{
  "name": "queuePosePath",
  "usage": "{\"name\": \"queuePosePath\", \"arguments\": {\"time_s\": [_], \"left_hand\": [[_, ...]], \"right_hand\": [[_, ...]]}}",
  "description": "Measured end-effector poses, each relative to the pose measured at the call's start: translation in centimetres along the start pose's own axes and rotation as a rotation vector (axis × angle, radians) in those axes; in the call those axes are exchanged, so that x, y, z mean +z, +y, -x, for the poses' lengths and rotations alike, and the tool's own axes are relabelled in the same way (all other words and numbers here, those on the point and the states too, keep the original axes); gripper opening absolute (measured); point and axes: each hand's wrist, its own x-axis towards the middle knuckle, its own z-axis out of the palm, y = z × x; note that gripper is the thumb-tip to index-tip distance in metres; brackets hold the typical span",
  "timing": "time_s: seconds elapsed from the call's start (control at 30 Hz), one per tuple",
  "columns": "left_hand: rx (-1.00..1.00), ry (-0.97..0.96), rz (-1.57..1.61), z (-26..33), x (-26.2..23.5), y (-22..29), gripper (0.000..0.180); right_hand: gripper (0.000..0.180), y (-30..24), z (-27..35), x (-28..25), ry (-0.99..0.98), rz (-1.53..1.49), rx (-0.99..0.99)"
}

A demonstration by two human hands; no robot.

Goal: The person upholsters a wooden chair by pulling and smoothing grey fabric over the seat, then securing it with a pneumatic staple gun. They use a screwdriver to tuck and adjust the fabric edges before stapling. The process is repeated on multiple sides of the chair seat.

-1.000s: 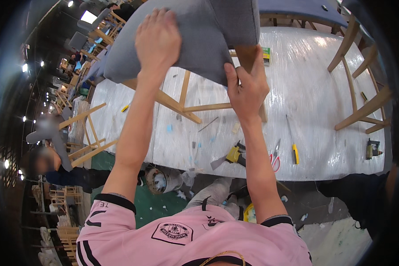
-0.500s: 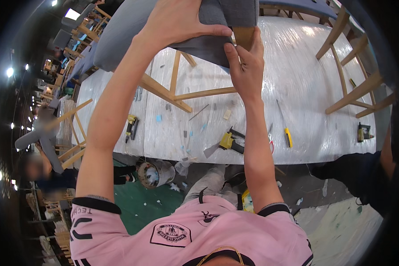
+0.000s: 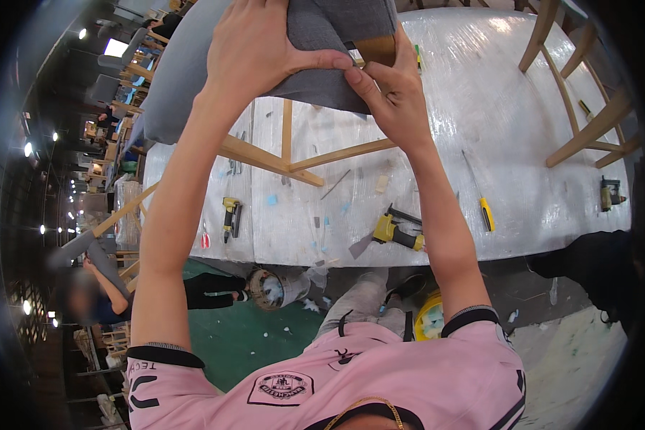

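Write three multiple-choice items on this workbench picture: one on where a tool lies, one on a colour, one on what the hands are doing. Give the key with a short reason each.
1. Where does the yellow nail gun lie?
A. on the wrapped table, near its front edge
B. on the green floor
C. in the right hand

2. What colour is the fabric that covers the chair?
A. red
B. grey
C. green

3. What is the state of the left hand and right hand?
A. both flat on the table
B. one holds a screwdriver
C. both pinch the fabric by the wooden leg

Key: 1 A, it rests on the plastic sheet by the edge; 2 B, the cloth is plain grey; 3 C, thumbs and fingers close on the cloth.
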Motion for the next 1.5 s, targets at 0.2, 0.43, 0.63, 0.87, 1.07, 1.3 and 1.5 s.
{"name": "queuePosePath", "arguments": {"time_s": [0.2,0.43,0.63,0.87,1.07,1.3,1.5], "left_hand": [[-0.160,0.028,0.044,0.0,0.1,2.0,0.126],[-0.197,-0.084,0.246,-1.2,-3.1,1.3,0.085],[-0.392,0.331,-0.105,-2.6,1.3,-4.2,0.050],[0.055,-0.013,0.020,1.2,-0.4,1.5,0.102],[0.114,-0.050,-0.022,0.9,-0.6,0.5,0.121],[0.074,0.044,-0.036,1.2,0.9,1.0,0.115],[-0.052,-0.341,0.225,-2.5,-3.9,1.2,0.107]], "right_hand": [[0.030,0.2,-0.1,0.3,0.070,0.021,-0.026],[0.031,0.6,-0.4,-0.2,0.048,0.077,-0.057],[0.033,0.3,-0.3,0.3,0.040,0.138,-0.106],[0.033,0.2,-0.6,-0.6,0.057,0.139,-0.115],[0.025,-0.9,-1.4,-1.4,-0.001,0.097,-0.140],[0.022,-1.4,-1.3,-1.4,0.039,0.095,-0.093],[0.020,-0.5,-1.2,-1.3,0.032,0.041,-0.134]]}}
